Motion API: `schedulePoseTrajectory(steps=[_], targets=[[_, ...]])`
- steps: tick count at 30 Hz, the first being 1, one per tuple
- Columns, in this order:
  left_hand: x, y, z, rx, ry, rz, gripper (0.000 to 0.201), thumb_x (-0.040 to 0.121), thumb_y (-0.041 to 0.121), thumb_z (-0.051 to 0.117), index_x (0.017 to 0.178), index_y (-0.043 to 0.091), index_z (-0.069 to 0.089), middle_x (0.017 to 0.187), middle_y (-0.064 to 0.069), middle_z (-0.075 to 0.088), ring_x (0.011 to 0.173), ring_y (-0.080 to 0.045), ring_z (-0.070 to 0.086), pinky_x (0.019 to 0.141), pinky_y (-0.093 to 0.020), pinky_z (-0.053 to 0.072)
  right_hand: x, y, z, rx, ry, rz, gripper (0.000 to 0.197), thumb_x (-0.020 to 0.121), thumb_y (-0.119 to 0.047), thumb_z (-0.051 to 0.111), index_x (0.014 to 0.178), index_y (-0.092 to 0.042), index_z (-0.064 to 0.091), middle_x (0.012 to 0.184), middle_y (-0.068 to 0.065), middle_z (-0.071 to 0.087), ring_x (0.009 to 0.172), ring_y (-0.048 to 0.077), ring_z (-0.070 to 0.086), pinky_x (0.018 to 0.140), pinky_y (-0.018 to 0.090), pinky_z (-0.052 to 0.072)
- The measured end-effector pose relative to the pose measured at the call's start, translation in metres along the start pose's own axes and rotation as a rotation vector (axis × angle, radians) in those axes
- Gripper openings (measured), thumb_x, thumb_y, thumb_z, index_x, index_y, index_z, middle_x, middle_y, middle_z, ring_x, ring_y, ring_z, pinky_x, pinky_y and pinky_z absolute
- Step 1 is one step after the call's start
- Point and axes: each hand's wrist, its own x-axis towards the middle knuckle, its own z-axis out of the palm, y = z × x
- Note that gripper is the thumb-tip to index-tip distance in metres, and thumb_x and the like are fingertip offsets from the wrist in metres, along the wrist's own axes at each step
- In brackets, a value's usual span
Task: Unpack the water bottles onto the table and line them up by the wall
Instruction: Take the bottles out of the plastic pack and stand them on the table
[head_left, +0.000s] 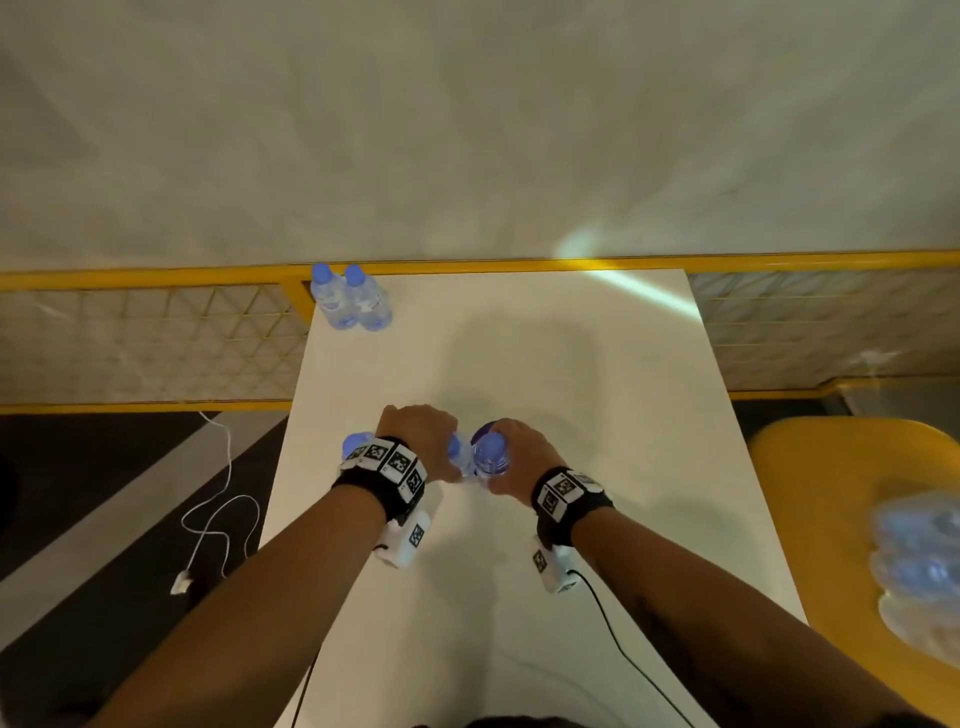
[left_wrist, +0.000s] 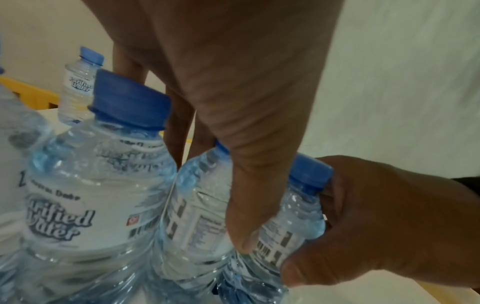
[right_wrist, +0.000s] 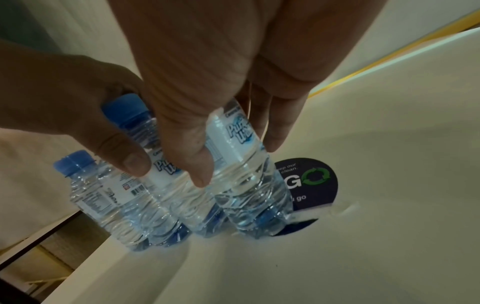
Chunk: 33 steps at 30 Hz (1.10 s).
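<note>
Now my left hand (head_left: 415, 436) and my right hand (head_left: 519, 452) each clamp a water bottle (right_wrist: 241, 164) mid-table (head_left: 571, 364), in a huddle. I'd carry them upright, low and steady, to the two bottles (head_left: 350, 299) by the wall (head_left: 467, 130).

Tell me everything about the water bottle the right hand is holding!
The bottle is small, clear, ribbed plastic, full of water, with a white label printed in blue. Its cap is hidden in the right wrist view. It stands nearly upright on the white table, its base partly over a dark round sticker. The right hand grips it from above, thumb and fingers round the label. Another bottle presses against its side.
</note>
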Motion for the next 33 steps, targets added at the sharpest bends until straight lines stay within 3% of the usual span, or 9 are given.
schedulePoseTrajectory(steps=[7, 14, 17, 19, 21, 24, 27, 30, 33], targets=[[0.003, -0.006, -0.003, -0.041, -0.030, 0.016, 0.054, 0.068, 0.064, 0.079, 0.105, 0.027, 0.065, 0.100, 0.003, 0.069, 0.085, -0.024, 0.063, 0.076, -0.033, 0.048, 0.019, 0.010, 0.012, -0.069, -0.010, -0.007, 0.062, 0.052, -0.044, 0.083, 0.106, -0.037, 0.053, 0.103, -0.016, 0.060, 0.091, 0.010, 0.061, 0.082, 0.028, 0.054], [0.001, -0.006, -0.002, -0.068, -0.046, 0.020, 0.052, 0.065, 0.063, 0.078, 0.103, 0.029, 0.066, 0.094, 0.005, 0.069, 0.084, -0.024, 0.067, 0.073, -0.031, 0.049, 0.032, 0.024, 0.022, -0.140, -0.049, -0.022, 0.058, 0.051, -0.057, 0.078, 0.099, -0.041, 0.051, 0.094, -0.021, 0.059, 0.083, 0.001, 0.062, 0.075, 0.023, 0.054], [0.003, -0.009, 0.003, -0.095, -0.034, 0.027, 0.076, 0.061, 0.073, 0.077, 0.124, 0.035, 0.061, 0.118, 0.006, 0.071, 0.103, -0.023, 0.068, 0.086, -0.036, 0.053, 0.014, 0.014, 0.006, -0.048, -0.061, -0.028, 0.073, 0.051, -0.044, 0.089, 0.114, -0.039, 0.051, 0.111, -0.017, 0.058, 0.099, 0.008, 0.060, 0.085, 0.024, 0.047], [0.000, -0.011, 0.006, -0.116, -0.033, 0.041, 0.112, 0.056, 0.083, 0.075, 0.152, 0.037, 0.041, 0.143, 0.009, 0.060, 0.127, -0.022, 0.060, 0.102, -0.040, 0.050, -0.001, 0.015, -0.004, 0.022, -0.055, -0.014, 0.095, 0.054, -0.035, 0.093, 0.135, -0.025, 0.045, 0.128, -0.006, 0.052, 0.110, 0.012, 0.054, 0.093, 0.024, 0.040], [-0.008, -0.010, 0.002, -0.111, 0.022, 0.051, 0.121, 0.057, 0.088, 0.071, 0.158, 0.035, 0.032, 0.148, 0.009, 0.054, 0.133, -0.022, 0.054, 0.105, -0.042, 0.048, -0.024, 0.023, -0.015, 0.050, -0.017, 0.010, 0.103, 0.058, -0.035, 0.093, 0.143, -0.016, 0.038, 0.138, 0.001, 0.047, 0.120, 0.017, 0.051, 0.099, 0.024, 0.038], [-0.028, 0.007, -0.010, -0.133, 0.263, 0.093, 0.107, 0.062, 0.091, 0.058, 0.148, 0.028, 0.049, 0.139, 0.005, 0.059, 0.123, -0.024, 0.058, 0.096, -0.043, 0.051, -0.070, 0.054, -0.032, 0.180, 0.064, 0.081, 0.090, 0.063, -0.033, 0.092, 0.139, -0.017, 0.046, 0.134, -0.002, 0.051, 0.116, 0.015, 0.055, 0.100, 0.032, 0.048], [-0.044, 0.055, -0.016, -0.303, 0.524, 0.239, 0.070, 0.070, 0.080, 0.055, 0.110, 0.025, 0.071, 0.103, 0.006, 0.069, 0.093, -0.024, 0.066, 0.075, -0.038, 0.054, -0.134, 0.103, -0.056, 0.296, 0.168, 0.201, 0.052, 0.070, -0.025, 0.089, 0.115, -0.025, 0.063, 0.114, -0.009, 0.064, 0.098, 0.005, 0.063, 0.083, 0.021, 0.055], [-0.057, 0.139, -0.021, -0.575, 0.419, 0.422, 0.037, 0.078, 0.064, 0.064, 0.087, 0.028, 0.067, 0.080, 0.010, 0.063, 0.075, -0.010, 0.060, 0.071, -0.037, 0.055, -0.209, 0.167, -0.086, 0.297, 0.297, 0.357, 0.026, 0.075, -0.021, 0.084, 0.093, -0.028, 0.068, 0.093, -0.010, 0.070, 0.085, 0.006, 0.067, 0.074, 0.020, 0.056], [-0.066, 0.238, -0.022, -0.660, 0.169, 0.600, 0.033, 0.081, 0.061, 0.065, 0.088, 0.029, 0.067, 0.082, 0.010, 0.065, 0.076, -0.006, 0.061, 0.074, -0.036, 0.056, -0.285, 0.231, -0.119, 0.278, 0.457, 0.581, 0.018, 0.078, -0.022, 0.081, 0.081, -0.030, 0.065, 0.083, -0.012, 0.070, 0.078, 0.006, 0.067, 0.065, 0.021, 0.050]])
